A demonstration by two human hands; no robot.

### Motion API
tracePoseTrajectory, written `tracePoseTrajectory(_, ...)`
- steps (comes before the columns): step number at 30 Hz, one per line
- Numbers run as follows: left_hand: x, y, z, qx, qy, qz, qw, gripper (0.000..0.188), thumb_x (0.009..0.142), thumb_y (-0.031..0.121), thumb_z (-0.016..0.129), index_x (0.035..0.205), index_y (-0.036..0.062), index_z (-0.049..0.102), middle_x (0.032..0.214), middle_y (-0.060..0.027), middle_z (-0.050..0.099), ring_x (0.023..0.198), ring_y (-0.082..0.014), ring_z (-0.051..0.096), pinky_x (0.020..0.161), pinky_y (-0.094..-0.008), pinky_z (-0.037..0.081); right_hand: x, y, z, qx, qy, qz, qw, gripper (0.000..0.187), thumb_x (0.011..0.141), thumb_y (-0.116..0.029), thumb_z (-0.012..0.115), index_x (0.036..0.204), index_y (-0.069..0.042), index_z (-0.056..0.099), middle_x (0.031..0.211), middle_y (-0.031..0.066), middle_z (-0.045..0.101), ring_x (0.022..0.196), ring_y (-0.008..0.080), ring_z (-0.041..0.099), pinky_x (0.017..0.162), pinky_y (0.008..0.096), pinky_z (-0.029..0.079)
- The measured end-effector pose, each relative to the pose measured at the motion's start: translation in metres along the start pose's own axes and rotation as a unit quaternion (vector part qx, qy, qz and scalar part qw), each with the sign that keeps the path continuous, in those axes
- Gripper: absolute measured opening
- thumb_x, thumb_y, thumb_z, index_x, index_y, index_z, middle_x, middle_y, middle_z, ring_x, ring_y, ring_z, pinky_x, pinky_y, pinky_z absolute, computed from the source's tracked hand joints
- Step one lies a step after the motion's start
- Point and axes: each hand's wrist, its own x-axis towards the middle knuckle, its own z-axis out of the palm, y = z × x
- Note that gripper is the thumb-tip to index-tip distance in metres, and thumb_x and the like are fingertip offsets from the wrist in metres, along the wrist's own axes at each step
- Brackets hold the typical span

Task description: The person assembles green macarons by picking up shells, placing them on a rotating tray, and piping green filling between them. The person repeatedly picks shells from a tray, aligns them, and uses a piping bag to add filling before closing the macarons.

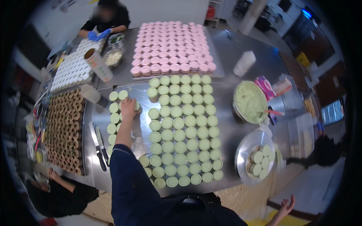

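Note:
My left arm, in a dark blue sleeve, reaches across the steel table. At its end my left hand (128, 108) is closed over a small round cake with a pale green top (137, 107), at the far end of a narrow group of such cakes (114, 118). The fingertips are partly hidden. To the right stands a large block of the same green-topped cakes (179, 122) in rows, with gaps along its left side. My right hand (287, 206) hangs low at the right, off the table, its fingers apart and nothing in it.
Pink-topped cakes (173, 49) fill a tray at the back. A bowl of green cream (250, 101) and a round metal plate (243, 165) with several green cakes stand right. Knives (98, 145) lie left, near brown cups (64, 132). A gloved co-worker (109, 19) sits far left; others are at the sides.

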Motion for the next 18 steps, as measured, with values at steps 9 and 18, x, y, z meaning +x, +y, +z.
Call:
tracePoseTrajectory(9, -0.061, 0.052, -0.097, -0.379, 0.287, -0.055, 0.878, 0.062, 0.066, 0.005, 0.070, 0.121, 0.0015, 0.041, 0.122, -0.0148, 0.043, 0.113, -0.0282, 0.042, 0.099, -0.0374, 0.030, -0.019, -0.052, 0.058, 0.051, 0.035, -0.072, 0.995, 0.032, 0.079, 0.005, 0.046, 0.109, -0.003, 0.052, 0.095, 0.0065, 0.058, 0.071, 0.0105, 0.056, 0.068, 0.0249, 0.046)
tracePoseTrajectory(18, -0.205, 0.289, -0.237, -0.673, -0.120, 0.252, 0.685, 0.067, 0.058, 0.006, 0.075, 0.117, 0.0070, 0.044, 0.115, -0.0102, 0.044, 0.105, -0.0249, 0.047, 0.087, -0.0355, 0.043, -0.107, -0.132, 0.168, 0.100, -0.373, -0.272, 0.881, 0.061, 0.070, -0.006, 0.068, 0.125, -0.008, 0.041, 0.124, 0.0123, 0.041, 0.111, 0.0296, 0.046, 0.090, 0.0366, 0.042)
